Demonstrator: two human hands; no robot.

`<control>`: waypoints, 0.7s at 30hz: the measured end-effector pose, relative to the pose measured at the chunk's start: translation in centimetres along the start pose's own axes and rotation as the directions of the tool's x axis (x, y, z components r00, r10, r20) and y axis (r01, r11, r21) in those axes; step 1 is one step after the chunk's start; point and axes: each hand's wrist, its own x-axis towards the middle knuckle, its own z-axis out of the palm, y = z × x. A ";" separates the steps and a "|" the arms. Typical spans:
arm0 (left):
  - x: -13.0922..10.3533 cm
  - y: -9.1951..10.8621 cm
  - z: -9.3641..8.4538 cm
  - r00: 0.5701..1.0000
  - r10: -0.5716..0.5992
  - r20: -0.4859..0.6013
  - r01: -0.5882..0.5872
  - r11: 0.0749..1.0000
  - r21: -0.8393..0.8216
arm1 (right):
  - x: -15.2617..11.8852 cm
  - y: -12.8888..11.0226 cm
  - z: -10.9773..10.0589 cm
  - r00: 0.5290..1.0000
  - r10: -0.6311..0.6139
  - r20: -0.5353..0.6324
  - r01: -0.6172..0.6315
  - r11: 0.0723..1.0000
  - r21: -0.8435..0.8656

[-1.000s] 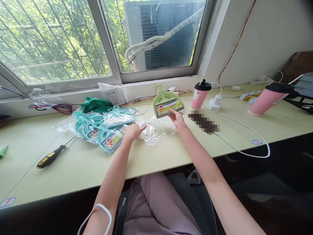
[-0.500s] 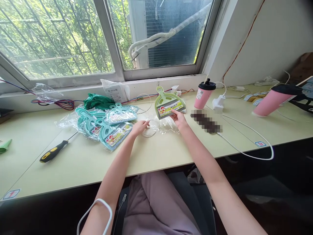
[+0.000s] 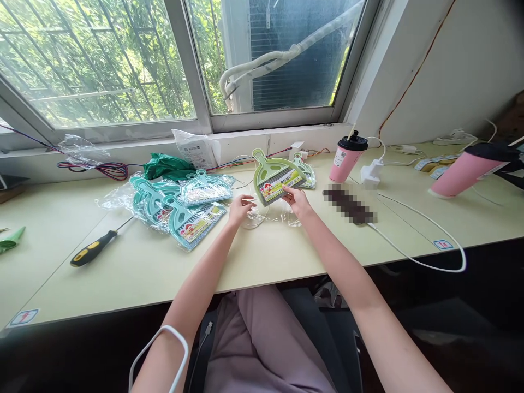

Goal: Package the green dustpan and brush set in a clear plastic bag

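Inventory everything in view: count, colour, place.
held dustpan-and-brush set: 1, light green, centre
second dustpan-and-brush set: 1, pale green, behind it
teal dustpan-and-brush sets: at least 3, teal, centre-left
screwdriver: 1, black-yellow, left
lidded cups: 2, pink with black lids, right
power adapter: 1, white, between cups
cable: 1, white, right front
blurred item: 1, dark, right of centre
crumpled bag: 1, dark green, near sill
printed bag: 1, whitish, near sill
wire bundle: 1, red-blue, rear left
clear film: several pieces, colourless, centre and left
tabletop: pieces uncertain, pale yellow-green, middle
window: 1, grey-framed, back
trousers: 1 pair, mauve, bottom centre
left hand: 1, bare, beside clear film
right hand: 1, bare, gripping held set
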 end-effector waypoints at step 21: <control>-1.0 2.3 -5.1 0.737 0.512 -0.440 -0.109 0.733 0.671 | -0.5 -0.7 -0.2 0.962 0.190 0.198 -0.118 0.938 -0.325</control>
